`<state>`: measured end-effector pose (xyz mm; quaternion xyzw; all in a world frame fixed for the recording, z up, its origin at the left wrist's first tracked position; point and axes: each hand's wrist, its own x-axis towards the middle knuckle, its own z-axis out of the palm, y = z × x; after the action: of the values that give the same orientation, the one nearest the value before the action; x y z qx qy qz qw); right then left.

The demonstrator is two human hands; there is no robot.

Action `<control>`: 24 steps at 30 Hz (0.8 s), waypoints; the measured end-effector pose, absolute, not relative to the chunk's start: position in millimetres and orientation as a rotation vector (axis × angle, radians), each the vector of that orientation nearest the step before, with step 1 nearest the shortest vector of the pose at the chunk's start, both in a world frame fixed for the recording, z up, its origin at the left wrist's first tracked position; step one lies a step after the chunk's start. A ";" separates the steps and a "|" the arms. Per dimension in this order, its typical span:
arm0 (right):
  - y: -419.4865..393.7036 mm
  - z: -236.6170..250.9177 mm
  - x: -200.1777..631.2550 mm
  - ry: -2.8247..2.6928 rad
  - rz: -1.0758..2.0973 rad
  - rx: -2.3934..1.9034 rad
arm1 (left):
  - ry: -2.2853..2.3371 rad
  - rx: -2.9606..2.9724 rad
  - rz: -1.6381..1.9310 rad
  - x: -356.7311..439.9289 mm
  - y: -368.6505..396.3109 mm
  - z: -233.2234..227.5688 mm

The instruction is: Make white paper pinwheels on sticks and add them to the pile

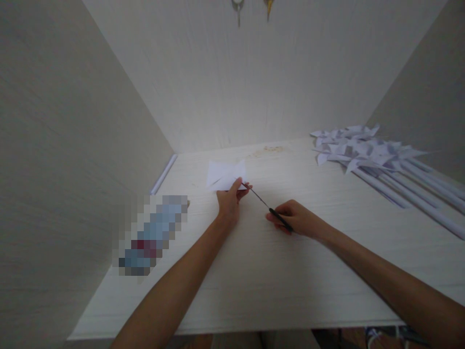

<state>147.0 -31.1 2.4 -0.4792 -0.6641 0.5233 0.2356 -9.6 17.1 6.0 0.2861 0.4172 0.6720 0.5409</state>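
A white square of paper [222, 173] with a diagonal slit is held up near the middle of the table. My left hand [231, 196] pinches its lower right edge, thumb on top. In my right hand [290, 217] is a pair of scissors [259, 198] with black handles. Their thin blades point up and left, and the tips reach the paper's lower right corner beside my left thumb. How far the blades are parted I cannot tell.
Several white paper pinwheels [359, 148] on rolled paper sticks [428, 194] lie heaped at the right. A paper roll [164, 173] lies along the left wall. A pixelated object [154, 237] lies at the left. Walls enclose the table [225, 291].
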 end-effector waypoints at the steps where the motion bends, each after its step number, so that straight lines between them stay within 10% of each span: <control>1: -30.9 1.8 147.2 -1.827 1.432 -1.314 | 0.994 0.684 1.594 -9.6 16.8 6.1; 24: -29.4 1.6 146.7 -1.891 1.383 -1.348 | 0.961 0.699 1.592 -9.2 17.5 4.5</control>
<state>146.7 -29.4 1.6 -0.4868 -0.6829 0.4994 0.2176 -9.2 17.5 4.5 0.2949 0.4052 0.6714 0.5459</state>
